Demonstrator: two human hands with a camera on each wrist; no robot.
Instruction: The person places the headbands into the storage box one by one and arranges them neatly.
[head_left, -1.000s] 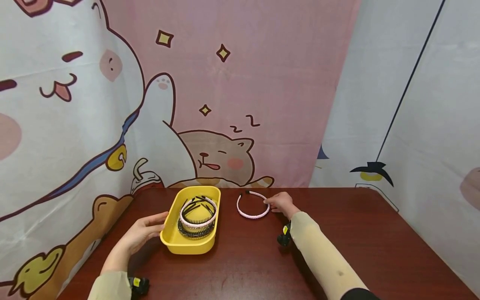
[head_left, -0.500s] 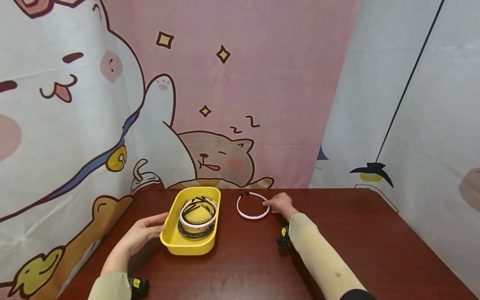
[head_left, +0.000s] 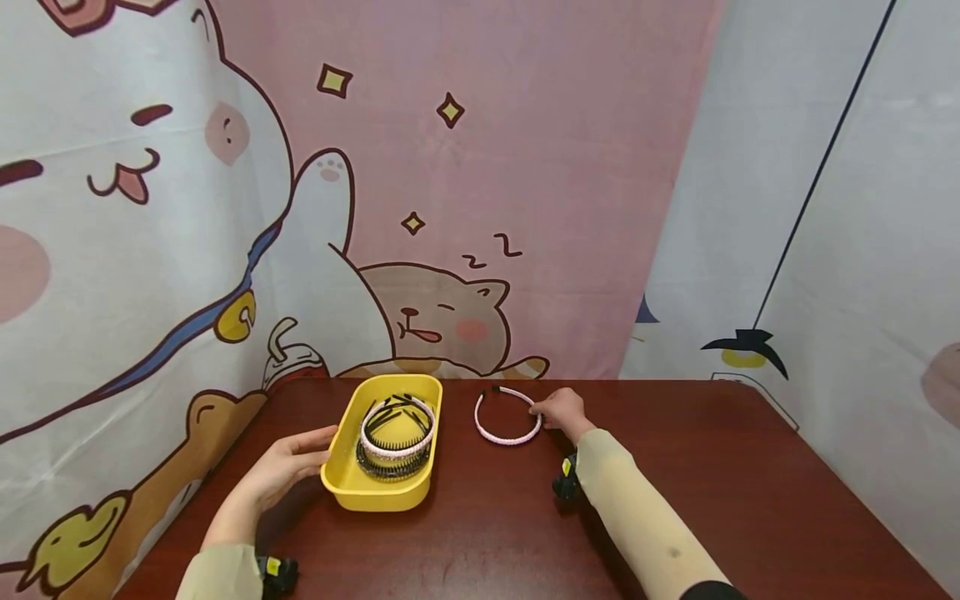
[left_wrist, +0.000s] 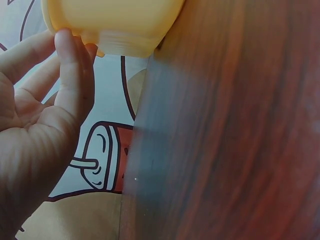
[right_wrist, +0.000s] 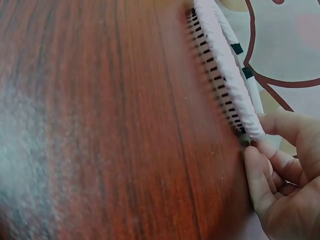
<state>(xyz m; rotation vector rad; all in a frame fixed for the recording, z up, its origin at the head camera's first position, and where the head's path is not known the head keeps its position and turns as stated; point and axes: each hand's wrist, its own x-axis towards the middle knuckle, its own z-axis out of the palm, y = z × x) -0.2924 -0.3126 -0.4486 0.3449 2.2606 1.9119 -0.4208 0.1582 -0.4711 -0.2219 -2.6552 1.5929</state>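
Note:
A pale pink headband (head_left: 508, 442) with dark ends is at the back of the table. My right hand (head_left: 562, 410) pinches its right side between thumb and fingers. In the right wrist view the pink headband (right_wrist: 231, 70) has a textured band, with a row of dark comb teeth seen alongside it. My left hand (head_left: 281, 468) rests its fairly straight fingers against the left wall of a yellow plastic basket (head_left: 382, 500). Inside lie a pink headband (head_left: 397, 452), black toothed headbands (head_left: 388, 472) and other thin black bands, partly overlapping.
Both stand on a dark red-brown wooden table (head_left: 487, 533). Behind it hangs a cartoon-printed cloth (head_left: 540, 208), close to the table's back edge. Small black wrist cameras (head_left: 276, 575) are strapped under both wrists.

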